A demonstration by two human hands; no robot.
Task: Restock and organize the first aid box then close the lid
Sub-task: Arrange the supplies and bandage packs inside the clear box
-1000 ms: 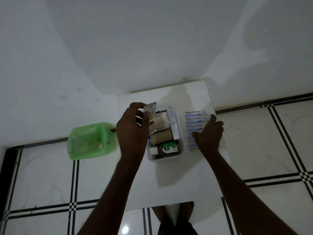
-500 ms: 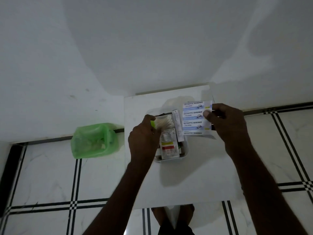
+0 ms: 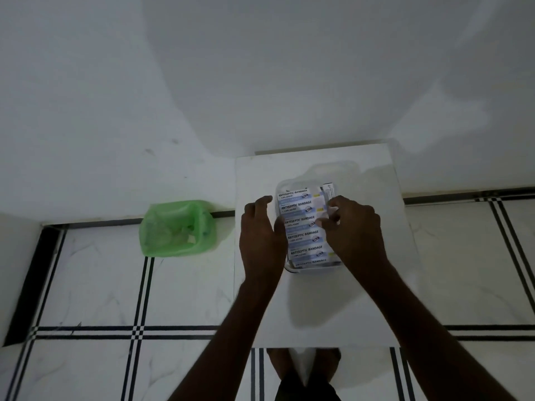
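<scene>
A clear plastic first aid box (image 3: 292,270) stands on a small white table (image 3: 315,308). A strip of blue-and-white antiseptic bandages (image 3: 302,227) lies flat over the top of the box and hides most of what is inside. A narrow white carton (image 3: 329,191) pokes out at the box's far right. My right hand (image 3: 354,227) pinches the strip's right edge. My left hand (image 3: 260,235) rests against the box's left side, thumb touching the strip, fingers spread. The clear lid (image 3: 333,172) lies behind the box.
A green plastic bag (image 3: 178,228) sits on the tiled floor to the left of the table, against the white wall. My feet (image 3: 304,363) show under the table's near edge. Bare tabletop lies in front of and right of the box.
My right hand carried the bandage strip from the table's right side over onto the box. My left hand put its blister pack into the box and moved to the box's left side.
</scene>
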